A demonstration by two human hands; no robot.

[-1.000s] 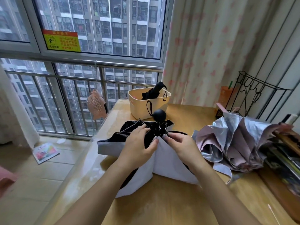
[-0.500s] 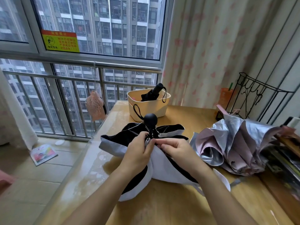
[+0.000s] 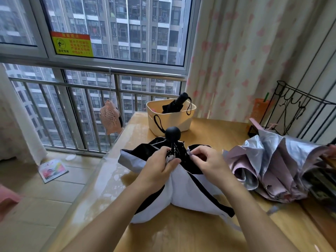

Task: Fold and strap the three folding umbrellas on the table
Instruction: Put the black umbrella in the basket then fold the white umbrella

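A collapsed white umbrella with black lining (image 3: 183,190) stands on the wooden table (image 3: 181,235), its round black handle (image 3: 173,133) pointing up. My left hand (image 3: 158,170) grips the bunched canopy and ribs just below the handle. My right hand (image 3: 205,161) pinches a fold of the canopy edge beside the shaft. A loose pink and silver umbrella (image 3: 272,166) lies crumpled to the right. A folded black umbrella (image 3: 175,104) sticks out of a cream basket (image 3: 169,120) at the table's far side.
A black wire rack (image 3: 298,110) stands at the back right by the curtain. Dark clutter lies along the table's right edge. A pink fan (image 3: 110,117) hangs on the window railing to the left. A booklet (image 3: 52,169) lies on the floor.
The white umbrella has been raised upright, its handle now higher. My left hand has closed around the ribs near the shaft, and my right hand has shifted to a canopy fold on the right.
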